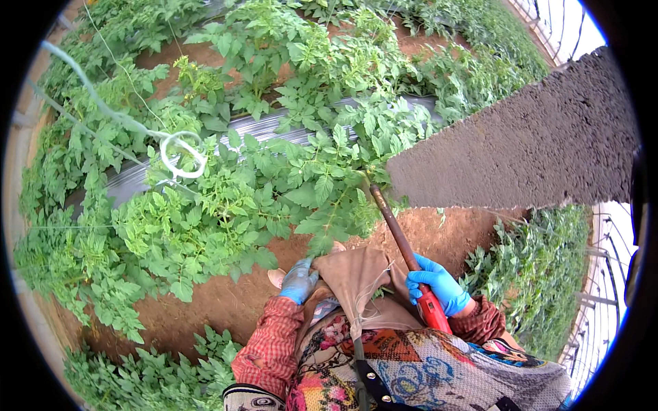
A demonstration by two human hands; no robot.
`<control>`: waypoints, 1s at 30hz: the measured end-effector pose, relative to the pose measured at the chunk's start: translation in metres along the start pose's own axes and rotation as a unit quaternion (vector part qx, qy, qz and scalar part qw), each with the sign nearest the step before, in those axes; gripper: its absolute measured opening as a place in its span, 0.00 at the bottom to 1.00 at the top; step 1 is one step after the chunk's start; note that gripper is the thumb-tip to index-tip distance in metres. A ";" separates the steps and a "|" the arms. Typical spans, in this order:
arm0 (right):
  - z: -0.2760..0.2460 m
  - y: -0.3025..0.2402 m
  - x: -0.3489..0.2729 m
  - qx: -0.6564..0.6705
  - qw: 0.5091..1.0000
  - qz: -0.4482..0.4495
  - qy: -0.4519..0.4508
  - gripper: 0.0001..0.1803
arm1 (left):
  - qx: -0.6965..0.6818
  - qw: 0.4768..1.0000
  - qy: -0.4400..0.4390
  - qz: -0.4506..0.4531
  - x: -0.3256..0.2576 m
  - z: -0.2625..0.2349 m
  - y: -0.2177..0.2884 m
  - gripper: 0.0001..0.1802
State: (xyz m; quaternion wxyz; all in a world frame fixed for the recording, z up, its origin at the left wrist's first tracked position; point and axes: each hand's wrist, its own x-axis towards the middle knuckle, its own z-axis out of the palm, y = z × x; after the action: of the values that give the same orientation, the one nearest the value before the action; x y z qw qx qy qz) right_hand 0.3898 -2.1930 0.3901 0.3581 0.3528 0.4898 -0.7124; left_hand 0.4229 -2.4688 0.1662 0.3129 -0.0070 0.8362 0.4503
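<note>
Tool handle (397, 229) in right fist (436, 284)

A long tool (406, 255) with a rusty brown shaft and a red grip slants up and leftward from the person's waist toward the green plants, its upper end passing behind a grey brim at the top right. A brown cloth pouch (356, 274) hangs open at the waist just left of the shaft, its mouth turned up, loose threads trailing from its edge.
</note>
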 end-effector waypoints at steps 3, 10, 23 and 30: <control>0.022 0.019 -0.009 0.020 1.000 -0.013 0.019 0.30 | -0.008 0.999 -0.008 -0.042 -0.034 -0.016 -0.051 0.29; 0.057 0.047 -0.028 0.054 0.998 -0.033 0.027 0.25 | 0.020 0.998 0.021 -0.049 -0.067 -0.054 -0.084 0.26; 0.069 0.080 -0.003 0.143 0.985 -0.094 0.017 0.21 | 0.051 0.998 0.036 0.003 -0.080 -0.057 -0.089 0.23; 0.075 0.077 -0.007 0.116 0.986 -0.112 0.032 0.21 | 0.035 0.999 0.027 -0.015 -0.089 -0.066 -0.084 0.24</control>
State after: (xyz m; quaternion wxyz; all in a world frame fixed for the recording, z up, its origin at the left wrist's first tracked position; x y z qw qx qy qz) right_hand 0.4478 -2.2835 0.3822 0.2169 0.3572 0.4517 -0.7882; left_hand 0.4853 -2.5932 0.1769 0.2968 -0.0209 0.8594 0.4157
